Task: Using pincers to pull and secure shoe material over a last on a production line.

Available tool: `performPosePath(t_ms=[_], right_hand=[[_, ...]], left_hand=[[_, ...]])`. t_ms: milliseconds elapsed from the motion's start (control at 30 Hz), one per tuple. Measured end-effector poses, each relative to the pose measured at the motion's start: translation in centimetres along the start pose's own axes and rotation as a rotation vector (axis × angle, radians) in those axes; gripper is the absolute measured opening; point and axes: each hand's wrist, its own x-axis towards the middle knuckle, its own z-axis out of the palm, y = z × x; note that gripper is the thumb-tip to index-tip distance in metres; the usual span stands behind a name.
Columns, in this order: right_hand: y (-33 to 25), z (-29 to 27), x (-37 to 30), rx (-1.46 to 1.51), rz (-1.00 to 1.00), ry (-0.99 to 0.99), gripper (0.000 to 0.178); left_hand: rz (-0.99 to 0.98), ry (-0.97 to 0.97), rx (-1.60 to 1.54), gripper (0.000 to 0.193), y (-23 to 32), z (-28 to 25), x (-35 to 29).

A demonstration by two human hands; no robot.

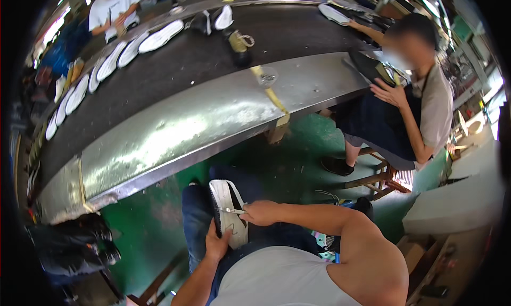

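Note:
A white shoe (221, 192) with a dark edge along its left side rests over my lap, its toe pointing away from me. My left hand (217, 241) grips its near end, thumb on top and fingers at the left side. Closed around a slim silvery tool (230, 210) is my right hand (259, 213), at the shoe's right side. The tool lies across the white surface, tip toward the left edge; whether it is a pen or a blade is too small to tell. A thin dark curved line marks the shoe near my left thumb.
Ahead runs a long bench with a metal edge (175, 130) and a dark belt (175, 66). White shoes (109, 63) line its far side; an olive-and-black shoe (238, 46) stands mid-belt. A co-worker (431, 93) sits at right on a wooden stool (380, 179), holding a dark shoe (370, 66).

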Motion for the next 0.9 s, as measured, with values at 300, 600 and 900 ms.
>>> performPosePath(t_ms=[300,600,900], right_hand=[[5.3,5.2,-4.7,0.846,0.188,0.414,0.036],[7.5,5.4,-4.9,1.181,0.187,0.446,0.027],[6.0,2.8,-4.8,1.122,0.145,0.316,0.024]], left_hand=[[0.407,-0.017,0.601,0.1,7.2,-6.9,1.6],[0.6,0.117,-0.288,0.081,16.7,-7.3,4.6],[0.032,-0.183,-0.242,0.077,-1.6,-0.2,11.1]])
